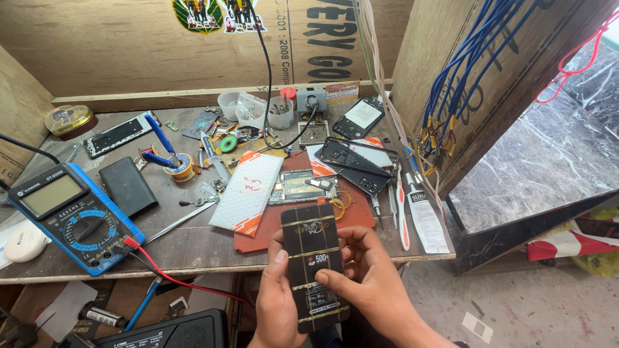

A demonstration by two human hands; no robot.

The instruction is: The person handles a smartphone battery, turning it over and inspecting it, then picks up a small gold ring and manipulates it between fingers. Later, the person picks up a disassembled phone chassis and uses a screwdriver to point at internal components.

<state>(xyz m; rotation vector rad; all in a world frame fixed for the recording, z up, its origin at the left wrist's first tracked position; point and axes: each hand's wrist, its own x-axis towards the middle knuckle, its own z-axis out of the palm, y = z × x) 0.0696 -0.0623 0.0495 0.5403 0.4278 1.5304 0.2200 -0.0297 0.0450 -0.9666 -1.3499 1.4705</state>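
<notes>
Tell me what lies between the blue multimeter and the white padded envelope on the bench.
In the head view, a black rectangular slab lies between the multimeter and the envelope, with metal tweezers nearer the front edge.

A small phone-repair workshop. The worn tabletop (193,241) carries a blue digital multimeter (71,216) with red and black leads, opened phones (358,164), a bare circuit board (303,187), tweezers (392,206), a red work mat (271,225), pots of small parts (280,113) and blue-handled pliers (161,145). Bundled blue wires (464,71) hang on rough plywood walls (97,45).
</notes>
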